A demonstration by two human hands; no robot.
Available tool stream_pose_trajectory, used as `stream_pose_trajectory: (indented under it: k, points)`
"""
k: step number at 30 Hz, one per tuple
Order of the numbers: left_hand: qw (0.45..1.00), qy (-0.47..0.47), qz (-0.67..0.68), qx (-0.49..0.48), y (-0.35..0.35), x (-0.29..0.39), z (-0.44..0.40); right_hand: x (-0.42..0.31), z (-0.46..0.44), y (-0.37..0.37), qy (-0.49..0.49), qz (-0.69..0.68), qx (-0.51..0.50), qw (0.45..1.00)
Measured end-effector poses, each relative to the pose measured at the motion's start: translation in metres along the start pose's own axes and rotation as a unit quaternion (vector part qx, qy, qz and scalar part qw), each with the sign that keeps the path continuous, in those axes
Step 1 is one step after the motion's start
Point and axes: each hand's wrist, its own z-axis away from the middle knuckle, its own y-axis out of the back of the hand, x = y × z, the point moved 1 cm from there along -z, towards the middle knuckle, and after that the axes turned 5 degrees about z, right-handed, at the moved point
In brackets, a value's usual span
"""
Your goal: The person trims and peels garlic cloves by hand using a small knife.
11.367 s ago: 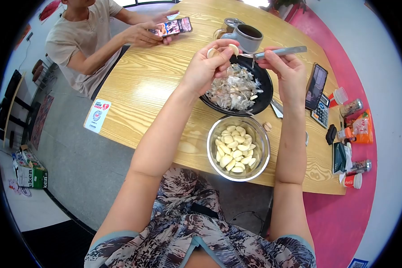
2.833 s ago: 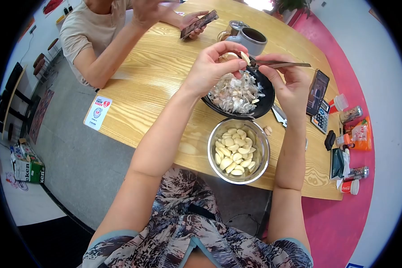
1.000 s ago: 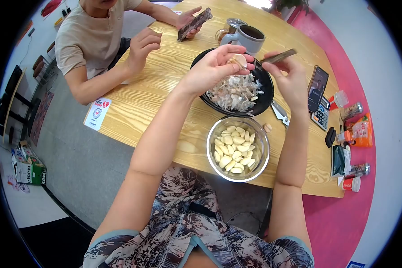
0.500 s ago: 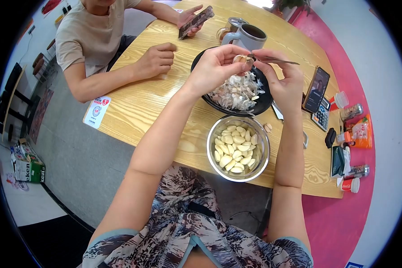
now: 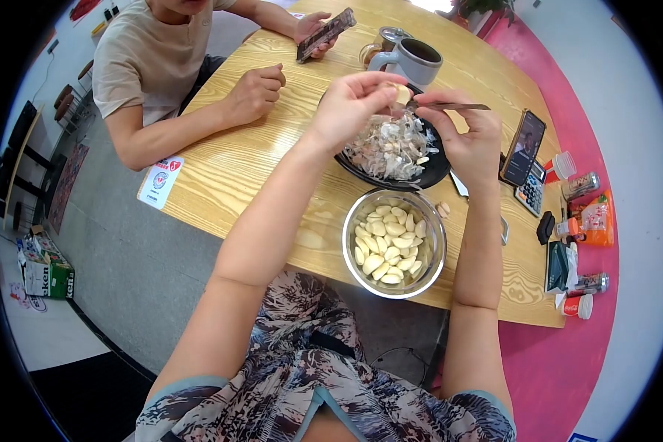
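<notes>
My left hand (image 5: 357,103) pinches a garlic clove (image 5: 403,94) above the black plate (image 5: 436,171). My right hand (image 5: 468,132) is closed around a small metal blade (image 5: 457,106), whose tip is at the clove. Papery garlic skins (image 5: 390,151) are heaped on the plate under my hands. Nearer to me stands a steel bowl (image 5: 440,258) holding several peeled cloves (image 5: 387,243). An unpeeled clove (image 5: 443,209) lies just right of the bowl. Scissors (image 5: 459,184) rest partly hidden behind my right wrist.
Across the wooden table (image 5: 272,184), a person (image 5: 158,66) holds a phone (image 5: 326,34). A grey mug (image 5: 418,65) and a glass jar stand behind the plate. At right are a propped phone (image 5: 524,147), a calculator (image 5: 529,193), jars, an orange bag (image 5: 595,219) and a paper cup (image 5: 578,306).
The blade has come back from the right to the clove in my left hand, and more of the clove's pale flesh shows. The other person's free hand has lowered onto the table.
</notes>
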Motion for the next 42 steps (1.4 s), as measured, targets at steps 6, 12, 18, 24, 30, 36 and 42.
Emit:
stream_pose_trajectory:
  k: [6, 12, 18, 24, 30, 36, 42]
  points:
    - [0.996, -0.014, 0.069, 0.062, 0.006, -0.003, -0.004, 0.0, 0.002, 0.004, -0.146, -0.091, -0.109, 0.979]
    - [0.997, -0.053, 0.026, 0.049, 0.009, -0.001, -0.005, 0.02, 0.006, 0.005, -0.258, 0.028, -0.222, 0.94]
    - [0.996, -0.071, -0.051, 0.025, -0.003, 0.003, -0.001, 0.006, -0.002, 0.001, -0.15, -0.137, 0.075, 0.976]
    - [0.981, -0.135, -0.14, -0.004, -0.01, 0.006, 0.002, 0.004, -0.002, 0.0, -0.098, -0.108, 0.063, 0.987]
    - [0.96, -0.191, -0.203, -0.022, -0.014, 0.006, 0.003, 0.006, 0.001, 0.006, -0.143, -0.109, 0.042, 0.983]
    - [0.973, -0.163, -0.166, 0.005, -0.017, 0.01, 0.006, 0.01, 0.001, 0.006, -0.184, -0.155, 0.068, 0.968]
    - [0.969, -0.167, -0.181, 0.015, -0.015, 0.009, 0.005, 0.014, 0.0, 0.007, -0.198, -0.18, 0.083, 0.96]
